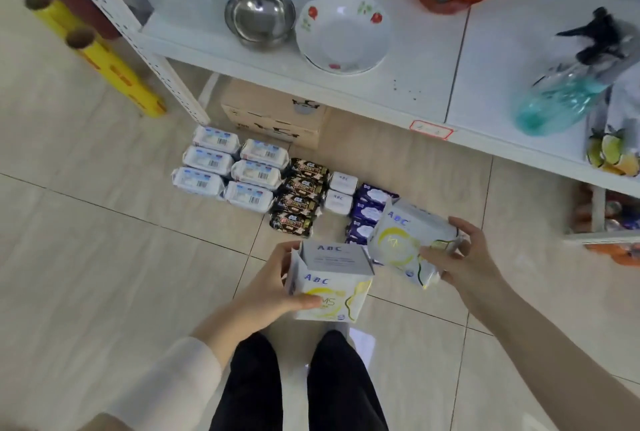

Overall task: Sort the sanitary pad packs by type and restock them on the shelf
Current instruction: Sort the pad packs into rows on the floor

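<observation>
Packs (263, 181) crowd floor (86, 222) before shelf (381, 98).

A long, pale cream sleeve (162, 382) covers the left arm, soft and loose, its cuff (204, 356) ending partway along the forearm. The right forearm (540, 337) is uncovered to the frame's edge, and the left hand (277, 288) and right hand (462, 254) are bare. Both legs are in plain black trousers (256, 392) of smooth, unpatterned fabric.
</observation>
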The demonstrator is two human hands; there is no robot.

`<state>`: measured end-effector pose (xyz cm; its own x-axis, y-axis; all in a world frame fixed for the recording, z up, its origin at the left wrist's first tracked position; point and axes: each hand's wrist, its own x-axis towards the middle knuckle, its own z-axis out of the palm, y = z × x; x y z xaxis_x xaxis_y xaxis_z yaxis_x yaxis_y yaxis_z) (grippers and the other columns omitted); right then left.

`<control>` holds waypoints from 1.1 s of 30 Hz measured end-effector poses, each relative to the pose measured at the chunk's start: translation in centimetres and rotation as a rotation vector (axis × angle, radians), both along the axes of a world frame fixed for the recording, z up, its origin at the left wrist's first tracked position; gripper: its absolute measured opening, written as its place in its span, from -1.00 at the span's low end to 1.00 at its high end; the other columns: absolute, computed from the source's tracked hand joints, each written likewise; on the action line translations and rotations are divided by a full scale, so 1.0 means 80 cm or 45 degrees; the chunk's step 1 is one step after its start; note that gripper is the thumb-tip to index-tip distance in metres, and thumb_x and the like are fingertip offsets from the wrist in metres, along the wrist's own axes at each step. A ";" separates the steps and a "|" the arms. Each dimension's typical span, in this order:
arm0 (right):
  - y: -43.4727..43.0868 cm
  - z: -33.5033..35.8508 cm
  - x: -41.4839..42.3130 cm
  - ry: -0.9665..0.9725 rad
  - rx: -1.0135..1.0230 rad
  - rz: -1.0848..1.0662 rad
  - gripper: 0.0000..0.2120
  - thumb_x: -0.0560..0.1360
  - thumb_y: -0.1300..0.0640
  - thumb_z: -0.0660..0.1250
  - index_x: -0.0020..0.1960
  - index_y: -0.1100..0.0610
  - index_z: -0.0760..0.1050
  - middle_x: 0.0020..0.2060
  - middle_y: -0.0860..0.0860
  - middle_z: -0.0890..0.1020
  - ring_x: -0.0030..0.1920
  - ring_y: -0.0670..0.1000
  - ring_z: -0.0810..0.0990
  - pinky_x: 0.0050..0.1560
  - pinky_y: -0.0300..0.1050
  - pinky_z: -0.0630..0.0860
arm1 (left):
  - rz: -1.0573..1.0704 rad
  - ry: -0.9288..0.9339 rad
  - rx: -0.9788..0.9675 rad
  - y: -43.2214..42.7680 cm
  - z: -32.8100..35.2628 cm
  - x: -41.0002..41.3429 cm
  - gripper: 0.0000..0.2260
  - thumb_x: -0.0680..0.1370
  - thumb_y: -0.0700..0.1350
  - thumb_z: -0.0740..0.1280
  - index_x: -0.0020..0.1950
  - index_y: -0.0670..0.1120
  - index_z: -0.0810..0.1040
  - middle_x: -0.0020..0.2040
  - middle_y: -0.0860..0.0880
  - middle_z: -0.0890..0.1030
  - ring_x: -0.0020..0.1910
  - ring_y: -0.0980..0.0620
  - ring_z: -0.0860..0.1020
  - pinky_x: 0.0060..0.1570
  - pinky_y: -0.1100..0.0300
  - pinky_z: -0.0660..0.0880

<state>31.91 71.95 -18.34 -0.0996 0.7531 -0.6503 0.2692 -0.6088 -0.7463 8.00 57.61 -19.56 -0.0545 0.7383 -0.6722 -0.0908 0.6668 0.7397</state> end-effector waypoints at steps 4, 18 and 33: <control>0.014 -0.100 -0.007 -0.061 -0.004 0.073 -0.34 0.32 0.31 0.49 0.22 -0.10 0.25 0.06 -0.01 0.44 0.01 0.00 0.51 0.02 -0.01 0.49 | -0.022 0.021 -0.037 0.007 -0.102 -0.007 -0.37 0.30 -0.33 0.52 0.15 0.15 0.30 0.12 0.14 0.50 0.07 0.35 0.49 -0.05 0.35 0.50; 0.077 -0.467 -0.083 -0.206 0.368 0.532 -0.26 0.21 0.27 0.58 0.26 0.07 0.27 0.09 -0.09 0.45 0.02 -0.21 0.45 -0.03 -0.45 0.41 | -0.034 0.173 0.159 0.034 -0.502 -0.031 -0.28 0.19 -0.25 0.61 0.22 0.05 0.34 0.12 -0.01 0.54 -0.01 0.37 0.51 -0.10 0.47 0.43; 0.089 -0.631 -0.112 -0.240 0.657 0.798 -0.25 0.26 0.26 0.54 0.30 0.12 0.19 0.11 -0.15 0.38 0.04 -0.37 0.38 0.19 -0.21 0.42 | 0.141 0.141 0.276 0.032 -0.673 -0.005 -0.35 0.24 -0.40 0.52 0.13 0.15 0.38 0.06 0.26 0.52 0.05 0.41 0.48 -0.08 0.47 0.43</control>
<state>22.94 79.03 -68.84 -0.5238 0.8023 -0.2862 0.5927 0.1020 -0.7990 7.60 60.17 -73.43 -0.2072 0.8498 -0.4847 -0.0648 0.4825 0.8735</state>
